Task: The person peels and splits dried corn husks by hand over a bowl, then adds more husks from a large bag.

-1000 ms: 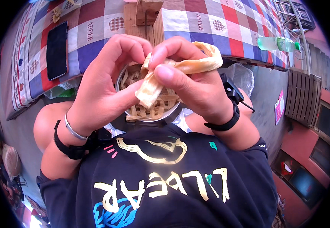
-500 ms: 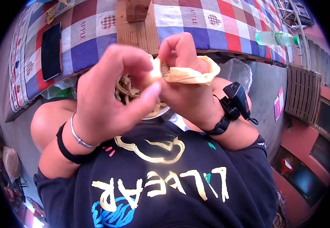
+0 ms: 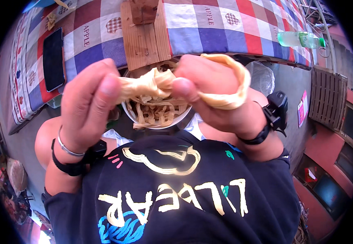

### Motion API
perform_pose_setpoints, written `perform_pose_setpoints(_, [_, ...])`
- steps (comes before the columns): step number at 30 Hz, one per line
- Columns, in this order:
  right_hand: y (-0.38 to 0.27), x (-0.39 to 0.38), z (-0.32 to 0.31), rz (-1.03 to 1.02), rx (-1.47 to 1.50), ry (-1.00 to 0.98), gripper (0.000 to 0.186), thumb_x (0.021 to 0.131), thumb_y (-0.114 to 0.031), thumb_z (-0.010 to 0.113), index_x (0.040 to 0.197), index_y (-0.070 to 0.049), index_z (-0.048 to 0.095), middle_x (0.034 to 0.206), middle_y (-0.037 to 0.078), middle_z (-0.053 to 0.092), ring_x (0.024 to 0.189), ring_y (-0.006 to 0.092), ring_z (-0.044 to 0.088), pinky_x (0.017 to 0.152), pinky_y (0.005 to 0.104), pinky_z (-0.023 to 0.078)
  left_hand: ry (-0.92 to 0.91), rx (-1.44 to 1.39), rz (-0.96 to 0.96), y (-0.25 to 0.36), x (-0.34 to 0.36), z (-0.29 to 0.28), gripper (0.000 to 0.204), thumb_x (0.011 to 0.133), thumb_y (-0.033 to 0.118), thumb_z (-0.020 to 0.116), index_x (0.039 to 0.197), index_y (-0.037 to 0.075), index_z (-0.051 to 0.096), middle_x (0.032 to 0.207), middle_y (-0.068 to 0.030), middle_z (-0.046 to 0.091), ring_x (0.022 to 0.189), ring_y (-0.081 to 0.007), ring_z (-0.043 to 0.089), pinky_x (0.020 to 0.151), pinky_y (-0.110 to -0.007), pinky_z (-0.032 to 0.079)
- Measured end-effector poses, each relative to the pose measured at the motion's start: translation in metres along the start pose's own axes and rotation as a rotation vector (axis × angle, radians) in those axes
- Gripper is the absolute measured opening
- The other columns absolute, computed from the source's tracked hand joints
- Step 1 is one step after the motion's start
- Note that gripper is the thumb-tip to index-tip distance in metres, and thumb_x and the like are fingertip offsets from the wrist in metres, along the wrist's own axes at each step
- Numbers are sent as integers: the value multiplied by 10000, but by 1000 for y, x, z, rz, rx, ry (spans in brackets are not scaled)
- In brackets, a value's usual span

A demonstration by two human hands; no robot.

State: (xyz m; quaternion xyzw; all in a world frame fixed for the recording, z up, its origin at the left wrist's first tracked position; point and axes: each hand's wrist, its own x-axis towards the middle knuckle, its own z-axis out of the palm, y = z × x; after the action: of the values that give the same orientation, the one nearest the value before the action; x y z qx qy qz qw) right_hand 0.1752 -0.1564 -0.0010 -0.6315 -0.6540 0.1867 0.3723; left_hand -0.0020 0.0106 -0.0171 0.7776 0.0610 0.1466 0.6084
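A pale yellow, pliable strip (image 3: 152, 85) with a bunched knot is stretched between my two hands. My left hand (image 3: 91, 97) is closed on its left end, thumb pressed against the fingers. My right hand (image 3: 209, 89) grips the other side, and a twisted loop of the strip runs round the back of its fingers. Beneath them a white bowl (image 3: 176, 121) holds a heap of similar tan strips (image 3: 156, 114), partly hidden by my hands and the knot.
The checked tablecloth (image 3: 201, 36) lies ahead, with a wooden board and block (image 3: 139, 49) at its middle, a black phone (image 3: 53, 59) on the left and a plastic bottle (image 3: 300, 39) on the right. A clear plastic bag (image 3: 262, 77) sits below the table edge at right.
My hands have moved apart, the left one leftward, the right slightly rightward. The knot now shows stretched out between them, and more of the bowl is uncovered.
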Motion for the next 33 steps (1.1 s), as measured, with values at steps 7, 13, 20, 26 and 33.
perform_pose_setpoints(7, [-7,3,5,92,80,-33,259,951,-224,553,765,-50,504,639,99,479,566,309,508,538,383,404,-232,288,168,2,19,-22,531,816,387,609,1086,-68,555,1005,-156,579,927,-251,558,847,-341,432])
perform_pose_setpoints(13, [-13,7,9,169,160,-60,325,983,-206,471,704,-41,488,629,85,460,552,274,468,525,348,380,-56,257,-53,17,13,9,297,695,5,645,986,-17,591,829,-89,582,726,-213,566,651,-268,447])
perform_pose_setpoints(20, [-21,7,11,332,564,-23,384,998,-212,425,657,-37,450,578,23,419,528,145,408,524,296,335,-151,372,101,14,8,-3,307,687,-72,524,991,-34,551,859,-112,580,739,-181,568,669,-259,452])
perform_pose_setpoints(26, [-17,4,18,311,571,-23,389,995,-224,452,656,-34,460,595,23,432,523,129,391,518,281,315,-210,-127,-109,10,4,1,205,879,49,579,1056,-20,501,989,-113,573,870,-153,550,758,-267,444])
perform_pose_setpoints(33, [-23,3,9,600,872,80,411,987,-254,467,625,-72,397,571,-5,373,514,85,346,505,248,274,25,-433,-184,2,-5,-3,107,848,-25,612,922,18,548,818,-11,518,670,-30,471,596,-165,367])
